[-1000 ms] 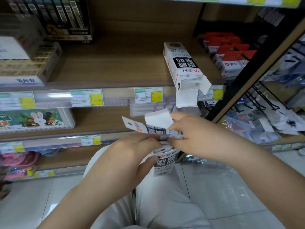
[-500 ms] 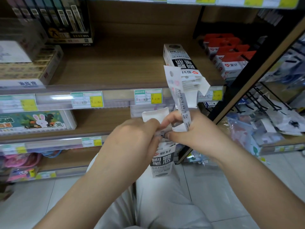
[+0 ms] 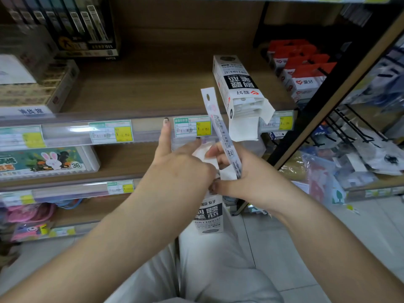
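Through the head camera we see the right hand [image 3: 247, 178] pinching a slim packet [image 3: 220, 132], which stands upright over the open top of a box [image 3: 208, 215] held in front of the shelf [image 3: 142, 88]. The left hand [image 3: 181, 169] holds the box's flap, one finger straight up. A second box [image 3: 238, 84] lies open at the shelf's front edge.

Open white box [image 3: 238, 84] lying on wooden shelf [image 3: 142, 88]; red-topped boxes [image 3: 303, 68] right; bunny case [image 3: 50, 160] lower left.
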### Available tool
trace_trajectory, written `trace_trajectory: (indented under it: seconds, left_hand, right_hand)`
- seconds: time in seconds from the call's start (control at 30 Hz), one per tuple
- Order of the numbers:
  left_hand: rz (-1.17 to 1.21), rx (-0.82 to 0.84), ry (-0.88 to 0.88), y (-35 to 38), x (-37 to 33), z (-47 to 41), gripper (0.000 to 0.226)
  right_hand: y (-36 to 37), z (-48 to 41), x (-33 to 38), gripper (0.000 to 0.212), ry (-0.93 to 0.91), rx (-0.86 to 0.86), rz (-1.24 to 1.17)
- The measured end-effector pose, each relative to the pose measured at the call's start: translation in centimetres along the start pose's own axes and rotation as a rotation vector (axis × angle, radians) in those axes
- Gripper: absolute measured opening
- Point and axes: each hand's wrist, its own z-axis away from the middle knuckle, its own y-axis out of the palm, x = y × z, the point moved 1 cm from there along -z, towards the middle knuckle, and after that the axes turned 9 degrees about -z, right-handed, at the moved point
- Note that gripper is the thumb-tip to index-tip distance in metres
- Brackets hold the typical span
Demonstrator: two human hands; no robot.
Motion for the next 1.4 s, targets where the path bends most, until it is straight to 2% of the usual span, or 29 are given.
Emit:
trace_trajectory:
  seconds: [0.2,0.33,0.47,0.5,0.6,0.7,0.83,1.1,1.23,1.4]
  left_hand:
    - [0.194,0.013,0.034,0.7,0.9,0.4,0.041]
    - [0.308,-0.026,0.034,0.9,1.4,0.6,0.059]
    - [0.292,-0.022,0.023,1.0,1.5,0.6,0.058]
    - [0.267,-0.014,0.017,0.9,1.4,0.7,0.052]
    - [0.233,0.028,0.016,0.2,0.7,0.9,0.005]
    - [0.274,0.025,0.038,0.5,0.7,0.8,0.016]
    - [0.328,0.044,0.077,1.0,1.3,0.5,0.013]
    - [0.318,0.165,0.176,1.8,2.1,0.1,0.045]
    - [0.292,0.174,0.194,2.2,2.0,-0.2,0.036]
    - [0.367,0.132,0.228,2.7,2.6,-0.6,0.035]
  right_hand:
    - [0.0,-0.1,-0.3,0.042,-0.012,-0.008,0.003]
    - [0.4,-0.2,-0.4,0.042,-0.020,0.002,-0.003]
    - [0.4,-0.1,-0.5,0.038,-0.033,0.001,-0.067]
    - [0.4,-0.1,-0.6,0.038,-0.039,-0.003,-0.079]
    - [0.3,0.0,-0.6,0.037,-0.038,-0.022,-0.068]
    - [0.3,0.0,-0.8,0.039,-0.032,-0.014,-0.063]
    - [0.0,-0.2,-1.1,0.037,-0.015,-0.032,-0.079]
    - [-0.1,0.3,-0.8,0.037,0.009,-0.004,-0.028]
    - [-0.1,0.2,-0.7,0.035,0.003,-0.033,-0.003]
    - [-0.1,0.0,-0.8,0.039,0.009,-0.020,-0.049]
